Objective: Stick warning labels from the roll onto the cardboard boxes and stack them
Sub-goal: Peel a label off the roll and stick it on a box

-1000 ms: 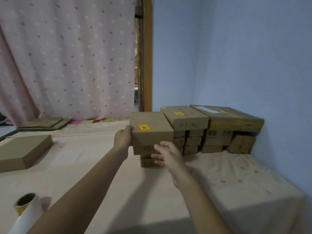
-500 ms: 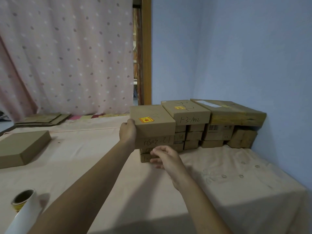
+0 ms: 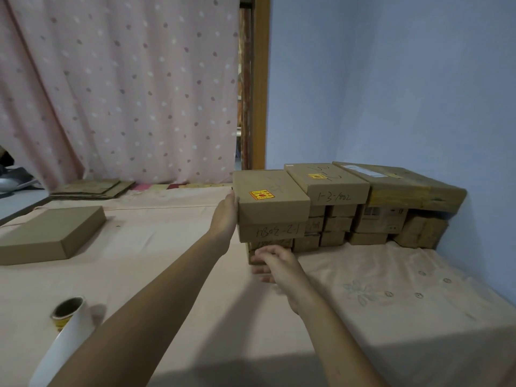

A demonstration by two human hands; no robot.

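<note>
The matte brown top box (image 3: 272,196), a flat-lidded oblong, sat on a short stack and bore a yellow-and-red label (image 3: 261,194). The left hand (image 3: 227,216) lay flat against its left side, fingers straight. The right hand (image 3: 275,262) hung loosely bent at the stack's foot, gripping nothing visible and hiding the lowest box. The box below carried upside-down handwritten numbers; the neighbour box (image 3: 332,185) read "1-3-" and more. The label roll (image 3: 69,317), white-backed on a card core, lay near left on the peach cloth (image 3: 391,303), and a flat box (image 3: 53,233) lay farther left.
</note>
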